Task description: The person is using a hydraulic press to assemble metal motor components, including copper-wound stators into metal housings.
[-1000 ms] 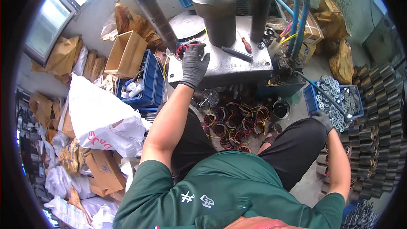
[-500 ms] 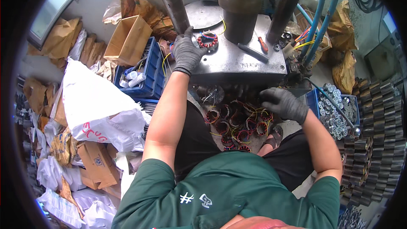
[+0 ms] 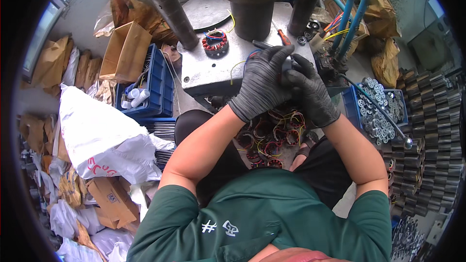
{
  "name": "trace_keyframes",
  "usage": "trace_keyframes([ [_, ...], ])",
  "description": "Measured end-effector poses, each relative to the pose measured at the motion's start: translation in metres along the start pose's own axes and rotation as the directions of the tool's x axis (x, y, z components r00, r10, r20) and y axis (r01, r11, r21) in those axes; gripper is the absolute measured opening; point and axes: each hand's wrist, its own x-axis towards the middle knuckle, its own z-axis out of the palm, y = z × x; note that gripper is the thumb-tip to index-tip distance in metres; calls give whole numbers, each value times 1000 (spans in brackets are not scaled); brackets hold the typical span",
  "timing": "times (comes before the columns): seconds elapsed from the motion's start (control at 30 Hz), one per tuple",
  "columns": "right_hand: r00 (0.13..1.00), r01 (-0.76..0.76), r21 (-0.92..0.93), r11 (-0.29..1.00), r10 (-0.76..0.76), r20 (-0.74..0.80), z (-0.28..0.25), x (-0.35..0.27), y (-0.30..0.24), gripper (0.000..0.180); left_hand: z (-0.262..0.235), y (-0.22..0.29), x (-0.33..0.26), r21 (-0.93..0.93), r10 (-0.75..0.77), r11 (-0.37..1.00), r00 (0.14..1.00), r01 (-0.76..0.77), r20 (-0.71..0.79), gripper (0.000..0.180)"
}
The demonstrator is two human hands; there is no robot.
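Now that your right hand (image 3: 310,92) has come up from the coils at your knees, it meets your left hand (image 3: 262,85) over the worktop (image 3: 208,75), both closed around a small part I can't make out. One wound coil (image 3: 215,41) sits on the plate behind. Left lie a white sack (image 3: 97,136) and blue crate (image 3: 155,85); right, a bin of washers (image 3: 383,111).

Matt black textured gloves (image 3: 264,85); dull scuffed metal plate (image 3: 213,70); glossy blue plastic crate (image 3: 150,87), centre left; crumpled white plastic sack (image 3: 102,136); brown cardboard box (image 3: 124,51), upper left.
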Motion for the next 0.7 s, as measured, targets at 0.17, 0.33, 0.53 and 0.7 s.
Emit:
trace_keyframes([
  [0.17,996,-33,225,974,52,-78,-15,11,-4,56,8,3,1,-125,74,988,991,-88,-111,95],
  [0.33,996,-87,616,783,69,53,-34,15,-22,48,-1,8,-6,-173,261,947,963,-270,-72,65],
  [0.53,997,-24,528,849,62,-54,-45,16,-31,52,18,-2,-19,-256,-196,944,977,210,80,30],
  [0.7,998,-58,518,854,48,33,-41,16,-21,58,35,-23,-16,-685,-580,522,800,508,153,24],
])
